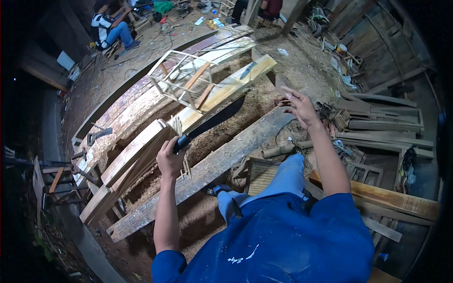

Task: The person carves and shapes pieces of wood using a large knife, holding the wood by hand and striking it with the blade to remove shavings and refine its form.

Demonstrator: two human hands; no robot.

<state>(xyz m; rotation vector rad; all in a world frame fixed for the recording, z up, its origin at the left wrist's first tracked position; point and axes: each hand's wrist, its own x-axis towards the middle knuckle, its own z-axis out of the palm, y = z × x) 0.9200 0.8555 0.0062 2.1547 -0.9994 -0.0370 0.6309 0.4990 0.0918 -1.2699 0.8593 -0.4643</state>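
Setting: Sawdust-covered workshop floor [264, 101], dim, with timber stacked along the right wall and long planks [137, 118] lying in a diagonal row on the left.
Head view, left hand: left hand [171, 158] is wrapped tight round the dark handle of a machete [214, 120], fingers closed fully on the grip.
Head view, machete: long, dark, slightly curved blade, running up and to the right from the fist, its tip over the sawdust just beside a pale board [226, 87]. Edge detail is too dark to read.
Head view, sticks: a few thin wooden sticks [179, 129] stand just behind and below the fist; whether the hand pinches them too, I cannot tell.
Head view, right hand: right hand [299, 107] is up in the air, fingers spread wide, holding nothing, well apart from the blade.
Head view, nearby: a slatted wooden frame [181, 78] sits on the boards beyond the blade; a grey plank [212, 167] crosses under the left arm; the person's blue-trousered knee [288, 174] is near that plank.
Background: another person [109, 26] sits far off at the top left.
Risk: my read, a blade this long could glance off the thin sticks and swing toward the knee.
Risk: loose sawdust underfoot could slip and spoil the aim.
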